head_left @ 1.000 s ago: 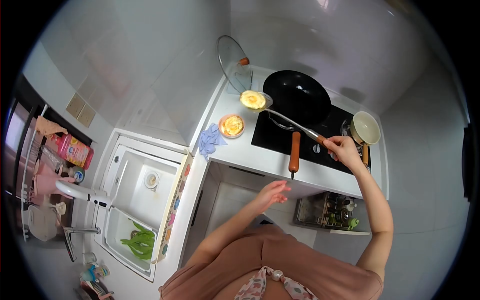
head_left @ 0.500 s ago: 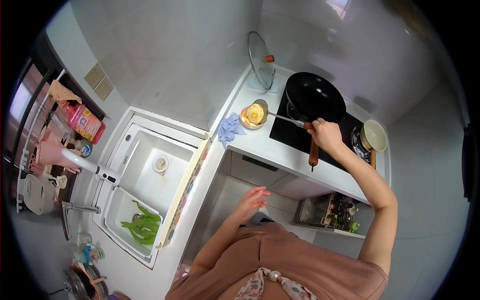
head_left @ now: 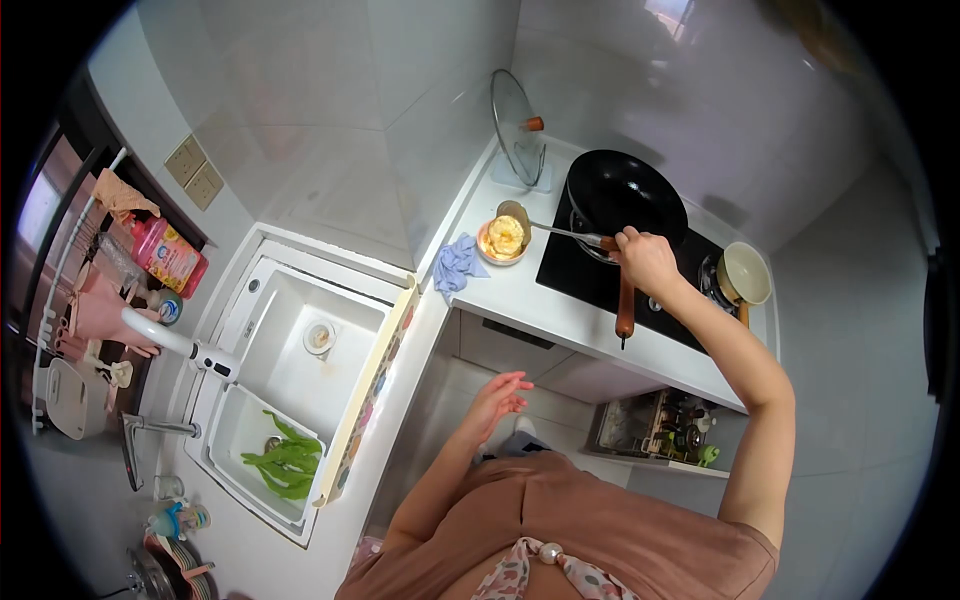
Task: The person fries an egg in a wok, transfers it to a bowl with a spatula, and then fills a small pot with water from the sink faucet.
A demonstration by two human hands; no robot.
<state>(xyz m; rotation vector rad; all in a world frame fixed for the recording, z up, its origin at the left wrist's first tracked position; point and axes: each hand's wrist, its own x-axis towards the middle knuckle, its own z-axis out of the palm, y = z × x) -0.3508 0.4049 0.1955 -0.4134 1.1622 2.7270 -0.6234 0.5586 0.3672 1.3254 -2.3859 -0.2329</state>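
Note:
My right hand [head_left: 645,262] is closed around the wooden handle of a metal spatula [head_left: 560,231], above the handle of a black wok [head_left: 625,195] on the cooktop. The spatula's head is tipped at the rim of a small bowl [head_left: 502,259]. Yellow-white food that looks like fried egg [head_left: 503,236] lies in the bowl, against the spatula head. My left hand [head_left: 497,403] hangs in front of the cabinets with its fingers apart, holding nothing.
A blue cloth [head_left: 459,265] lies left of the bowl. Behind stands a glass lid [head_left: 515,125]. A cream pot [head_left: 746,273] sits right of the wok. The white sink [head_left: 345,350] holds a basin with green leaves [head_left: 287,460]. Below the counter, a drawer [head_left: 655,430] is pulled out.
The spatula head has tilted more steeply over the bowl. The egg has slid down off it into the bowl. My left hand has barely moved.

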